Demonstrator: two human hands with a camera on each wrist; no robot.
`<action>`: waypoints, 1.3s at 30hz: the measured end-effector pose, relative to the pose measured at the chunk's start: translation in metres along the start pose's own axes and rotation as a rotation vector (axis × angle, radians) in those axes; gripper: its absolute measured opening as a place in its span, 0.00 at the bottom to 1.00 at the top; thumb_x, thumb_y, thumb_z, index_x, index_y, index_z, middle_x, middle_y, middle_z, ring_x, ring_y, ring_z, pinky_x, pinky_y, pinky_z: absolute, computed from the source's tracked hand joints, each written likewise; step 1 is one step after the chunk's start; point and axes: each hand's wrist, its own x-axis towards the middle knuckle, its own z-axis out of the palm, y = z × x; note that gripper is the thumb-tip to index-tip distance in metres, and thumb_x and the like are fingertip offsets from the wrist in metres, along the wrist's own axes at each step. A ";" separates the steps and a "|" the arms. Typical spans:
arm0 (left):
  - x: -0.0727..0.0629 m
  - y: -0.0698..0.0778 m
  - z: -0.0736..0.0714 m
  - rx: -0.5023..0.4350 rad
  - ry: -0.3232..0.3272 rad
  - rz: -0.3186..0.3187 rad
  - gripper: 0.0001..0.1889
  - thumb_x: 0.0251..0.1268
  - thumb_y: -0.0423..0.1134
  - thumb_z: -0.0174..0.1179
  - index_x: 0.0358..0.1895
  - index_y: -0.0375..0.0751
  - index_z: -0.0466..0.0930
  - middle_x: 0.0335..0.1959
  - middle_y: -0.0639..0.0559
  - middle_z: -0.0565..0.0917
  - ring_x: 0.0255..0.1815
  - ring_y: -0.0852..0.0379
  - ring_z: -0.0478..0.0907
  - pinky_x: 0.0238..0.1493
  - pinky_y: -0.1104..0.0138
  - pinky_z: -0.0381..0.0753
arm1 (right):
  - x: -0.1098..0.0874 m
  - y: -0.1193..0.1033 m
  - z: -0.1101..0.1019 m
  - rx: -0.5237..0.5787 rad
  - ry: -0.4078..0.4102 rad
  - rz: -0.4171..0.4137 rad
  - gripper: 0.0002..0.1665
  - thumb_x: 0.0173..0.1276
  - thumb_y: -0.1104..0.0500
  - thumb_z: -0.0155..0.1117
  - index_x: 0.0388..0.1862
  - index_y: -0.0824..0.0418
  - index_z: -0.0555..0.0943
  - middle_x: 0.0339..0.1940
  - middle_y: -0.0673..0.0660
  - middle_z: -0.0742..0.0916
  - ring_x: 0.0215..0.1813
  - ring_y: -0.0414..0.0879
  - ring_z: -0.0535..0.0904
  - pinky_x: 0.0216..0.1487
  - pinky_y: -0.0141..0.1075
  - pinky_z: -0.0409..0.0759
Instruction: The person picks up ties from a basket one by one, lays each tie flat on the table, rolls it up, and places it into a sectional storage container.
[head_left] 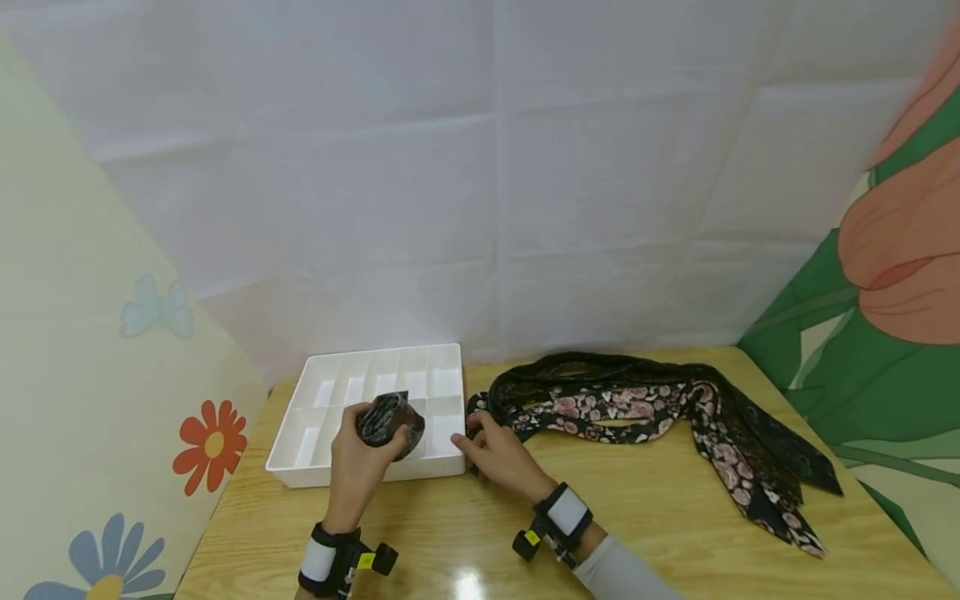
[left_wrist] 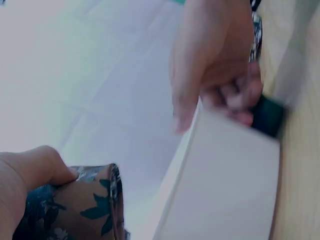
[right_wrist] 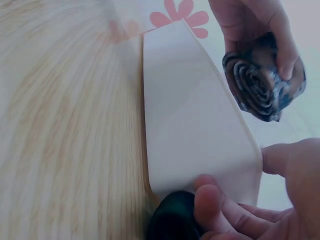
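My left hand (head_left: 362, 458) grips a rolled-up scarf (head_left: 390, 423) above the white divided tray (head_left: 300, 479). Dark and brown with teal leaves, the rolled scarf (right_wrist: 255, 82) shows its spiral end in the right wrist view. At the tray's front right corner is my right hand (head_left: 504, 457); its thumb lies over the rim and its fingers curl along the outer wall, pinching it. Close by those fingers, a dark rounded bundle (right_wrist: 175, 217) sits against the tray. The left wrist view shows the tray wall (left_wrist: 225, 175) side-on with the right hand (left_wrist: 217, 60) at its corner.
Several long narrow scarves (head_left: 637, 404), dark and rose-printed, lie bunched across the wooden table (head_left: 600, 492) right of the tray. White sheeting (head_left: 480, 208) hangs behind the table. Painted panels with flowers (head_left: 213, 443) stand on both sides.
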 end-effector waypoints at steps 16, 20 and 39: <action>0.025 -0.036 0.011 0.156 0.281 0.026 0.31 0.54 0.30 0.75 0.60 0.22 0.71 0.54 0.26 0.79 0.57 0.30 0.79 0.59 0.37 0.80 | 0.004 0.001 0.001 0.017 -0.009 0.025 0.29 0.83 0.50 0.58 0.72 0.67 0.70 0.28 0.53 0.88 0.21 0.45 0.79 0.24 0.36 0.76; 0.025 -0.040 0.014 0.197 0.293 0.117 0.30 0.50 0.26 0.75 0.57 0.22 0.72 0.50 0.27 0.78 0.54 0.30 0.77 0.58 0.39 0.78 | 0.006 0.003 0.001 0.019 -0.015 0.024 0.30 0.84 0.49 0.58 0.72 0.67 0.69 0.28 0.54 0.88 0.21 0.45 0.79 0.25 0.36 0.76; 0.018 -0.039 0.006 0.362 0.170 0.047 0.29 0.58 0.38 0.76 0.56 0.22 0.76 0.50 0.25 0.85 0.52 0.28 0.78 0.55 0.41 0.74 | 0.006 0.003 0.003 0.031 -0.044 0.024 0.30 0.85 0.49 0.57 0.73 0.68 0.67 0.29 0.55 0.88 0.22 0.44 0.78 0.25 0.35 0.75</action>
